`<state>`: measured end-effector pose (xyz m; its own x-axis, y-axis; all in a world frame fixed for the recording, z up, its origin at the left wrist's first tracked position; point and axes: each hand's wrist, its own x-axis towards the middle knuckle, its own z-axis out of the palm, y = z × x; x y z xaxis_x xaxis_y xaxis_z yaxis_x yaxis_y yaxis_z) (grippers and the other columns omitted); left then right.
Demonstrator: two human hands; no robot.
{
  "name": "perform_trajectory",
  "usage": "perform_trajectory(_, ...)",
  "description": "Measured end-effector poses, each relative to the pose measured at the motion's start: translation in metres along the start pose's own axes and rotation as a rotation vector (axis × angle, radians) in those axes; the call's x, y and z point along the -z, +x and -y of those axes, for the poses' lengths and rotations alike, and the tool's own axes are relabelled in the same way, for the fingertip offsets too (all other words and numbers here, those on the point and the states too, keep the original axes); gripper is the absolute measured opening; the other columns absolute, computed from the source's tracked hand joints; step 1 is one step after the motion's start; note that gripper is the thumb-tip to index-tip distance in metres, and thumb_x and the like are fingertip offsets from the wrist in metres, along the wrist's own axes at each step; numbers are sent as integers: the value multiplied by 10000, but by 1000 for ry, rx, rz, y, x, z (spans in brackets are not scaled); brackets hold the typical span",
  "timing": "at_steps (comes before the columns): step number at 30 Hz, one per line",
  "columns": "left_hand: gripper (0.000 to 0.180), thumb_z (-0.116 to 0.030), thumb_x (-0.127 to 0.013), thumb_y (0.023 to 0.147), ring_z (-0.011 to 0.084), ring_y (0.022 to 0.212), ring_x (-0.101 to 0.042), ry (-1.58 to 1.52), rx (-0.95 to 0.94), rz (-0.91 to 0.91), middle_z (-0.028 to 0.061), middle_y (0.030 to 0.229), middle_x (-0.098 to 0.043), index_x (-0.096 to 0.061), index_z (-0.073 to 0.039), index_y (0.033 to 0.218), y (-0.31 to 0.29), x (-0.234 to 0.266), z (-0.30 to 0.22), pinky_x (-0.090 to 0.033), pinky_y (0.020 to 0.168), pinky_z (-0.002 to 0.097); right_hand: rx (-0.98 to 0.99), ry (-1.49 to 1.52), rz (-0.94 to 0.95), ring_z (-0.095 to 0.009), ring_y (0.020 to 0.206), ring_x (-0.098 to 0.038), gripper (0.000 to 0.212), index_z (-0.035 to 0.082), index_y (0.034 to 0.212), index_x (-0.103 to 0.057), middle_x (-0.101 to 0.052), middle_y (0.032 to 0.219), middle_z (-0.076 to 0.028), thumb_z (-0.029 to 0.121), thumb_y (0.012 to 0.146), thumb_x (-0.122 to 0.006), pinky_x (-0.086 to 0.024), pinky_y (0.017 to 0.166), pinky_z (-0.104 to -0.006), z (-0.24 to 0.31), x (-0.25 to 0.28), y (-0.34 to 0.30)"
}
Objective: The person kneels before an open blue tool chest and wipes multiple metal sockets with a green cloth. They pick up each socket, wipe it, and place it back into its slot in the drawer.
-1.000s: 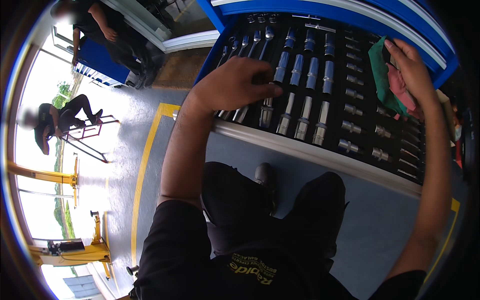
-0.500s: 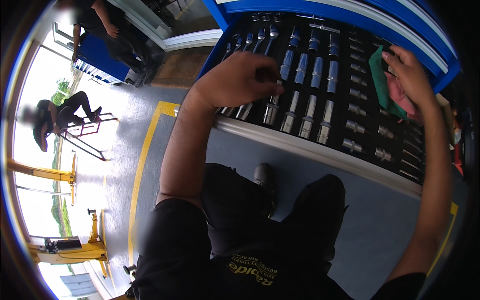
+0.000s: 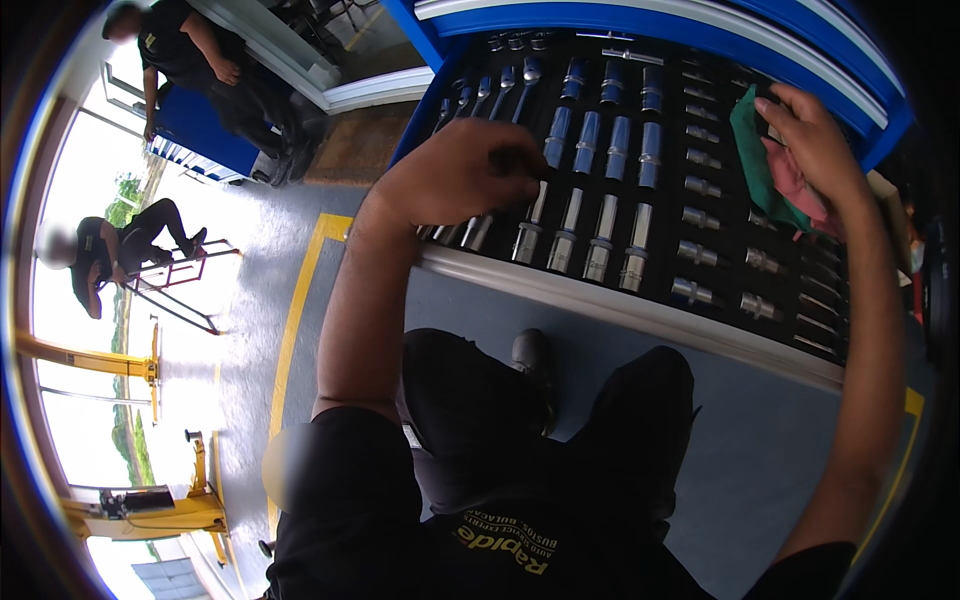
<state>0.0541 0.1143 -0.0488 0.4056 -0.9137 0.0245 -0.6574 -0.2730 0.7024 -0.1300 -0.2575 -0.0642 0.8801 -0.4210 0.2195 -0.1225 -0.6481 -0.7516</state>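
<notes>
My left hand (image 3: 462, 175) hovers over the left part of an open drawer (image 3: 640, 325), fingers curled and fingertips pinched together. They meet the upper end of a long chrome socket (image 3: 527, 238); whether they grip it, or anything else, is hidden. Beside that socket lie several other long sockets (image 3: 600, 240) in black foam. My right hand (image 3: 812, 140), at the drawer's right side, is closed on a green cloth (image 3: 748, 140) and a pink cloth (image 3: 788, 178). Both cloths hang over the small sockets (image 3: 703, 187) there.
Several combination wrenches (image 3: 526, 85) lie at the drawer's far left, with a chrome bar (image 3: 632, 57) at the back. The blue cabinet (image 3: 760, 25) rises behind. One person (image 3: 190, 60) stands by a blue cart (image 3: 205, 130); another (image 3: 105, 245) sits on a step stand (image 3: 180, 275). Yellow lift arms (image 3: 90, 358) stand left.
The drawer and its sockets have shifted slightly left in view. Both hands keep nearly the same pose, the right one still with the cloths.
</notes>
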Motion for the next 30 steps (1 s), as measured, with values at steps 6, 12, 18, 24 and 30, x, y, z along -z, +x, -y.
perform_trajectory(6,221,-60,-772,860,171,860,-740,13,61,76,115,931,-776,-751,-10,1075,-1,5,-9,-578,808,312,-43,68,99,-76,862,-579,372,-63,1166,-635,-621,936,-26,284,1032,-638,-543,785,-258,6,3,1)
perform_trajectory(12,222,-20,-786,872,119,871,-702,-6,0,107,80,968,-747,-743,4,1089,2,3,5,-566,796,274,21,39,103,-67,838,-572,341,-55,1148,-643,-605,910,-16,269,1039,-632,-554,785,-261,-5,5,7)
perform_trajectory(18,214,-20,-789,871,127,879,-709,70,-4,73,90,972,-745,-735,23,1073,2,3,3,-572,826,277,-25,20,114,-84,904,-628,366,-65,1211,-641,-654,986,-44,260,1042,-635,-574,847,-272,5,4,3)
perform_trajectory(24,183,-38,-785,878,103,834,-697,-9,23,44,53,900,-744,-733,-12,1052,1,-2,-3,-549,743,281,-67,82,98,-96,933,-656,396,-68,1249,-637,-678,1025,-57,268,1039,-640,-575,857,-273,4,1,-1)
perform_trajectory(30,142,-128,-770,917,107,727,-653,273,-88,-108,68,790,-704,-705,-14,973,6,-9,1,-512,670,283,-208,136,69,-135,1115,-598,471,-24,1402,-557,-632,1228,-90,273,1036,-577,-483,965,-271,-2,6,2)
